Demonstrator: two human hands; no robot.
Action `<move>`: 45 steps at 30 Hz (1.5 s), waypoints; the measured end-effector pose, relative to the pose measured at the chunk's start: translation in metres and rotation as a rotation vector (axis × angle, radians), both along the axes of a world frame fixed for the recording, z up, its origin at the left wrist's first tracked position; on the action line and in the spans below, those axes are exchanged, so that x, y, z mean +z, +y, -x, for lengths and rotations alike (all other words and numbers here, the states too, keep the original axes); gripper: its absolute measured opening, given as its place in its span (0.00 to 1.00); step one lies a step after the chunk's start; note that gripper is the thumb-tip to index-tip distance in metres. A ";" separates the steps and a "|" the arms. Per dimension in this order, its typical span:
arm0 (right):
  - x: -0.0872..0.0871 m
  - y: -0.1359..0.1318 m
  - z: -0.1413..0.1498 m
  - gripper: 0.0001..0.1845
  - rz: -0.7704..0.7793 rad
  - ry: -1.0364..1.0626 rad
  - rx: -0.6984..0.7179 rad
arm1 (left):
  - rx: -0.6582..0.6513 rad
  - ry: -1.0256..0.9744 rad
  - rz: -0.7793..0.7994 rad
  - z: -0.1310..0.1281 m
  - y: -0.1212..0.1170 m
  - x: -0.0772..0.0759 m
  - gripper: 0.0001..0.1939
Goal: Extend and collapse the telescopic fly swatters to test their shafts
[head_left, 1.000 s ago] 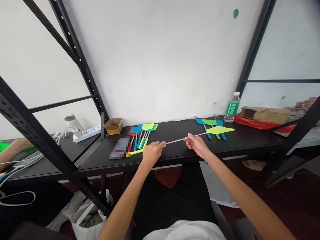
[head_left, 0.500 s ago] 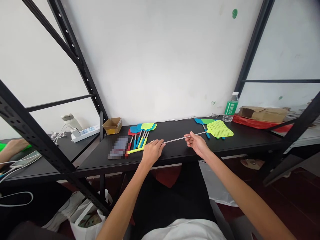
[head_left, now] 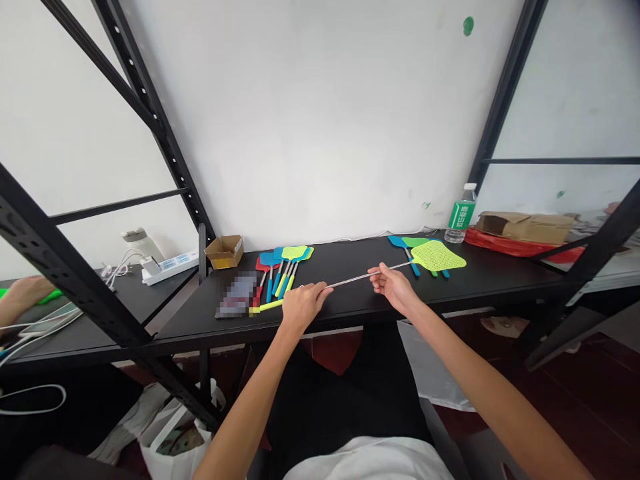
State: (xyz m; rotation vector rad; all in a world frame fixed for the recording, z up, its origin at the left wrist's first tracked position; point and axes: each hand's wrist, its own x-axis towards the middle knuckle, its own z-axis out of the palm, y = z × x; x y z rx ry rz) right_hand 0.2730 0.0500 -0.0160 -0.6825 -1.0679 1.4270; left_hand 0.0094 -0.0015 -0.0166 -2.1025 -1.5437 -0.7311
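Flyswatter (head_left: 439, 258) of yellow-green perforated plastic, with a thin metallic rod, is held lengthwise in a person's two bare hands over a long black tabletop (head_left: 350, 253). The left hand (head_left: 303, 307) wraps around it near where handle meets rod; the right hand (head_left: 393, 287) pinches the rod between thumb and fingers, closer to the head, which partly hides blue and green plastic flyswatters (head_left: 398, 241) near a clear, green-labelled plastic bottle (head_left: 461, 215).
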 end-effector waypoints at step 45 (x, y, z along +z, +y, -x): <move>0.002 -0.005 0.000 0.24 -0.028 -0.025 -0.015 | -0.117 0.005 0.001 -0.004 -0.001 0.004 0.19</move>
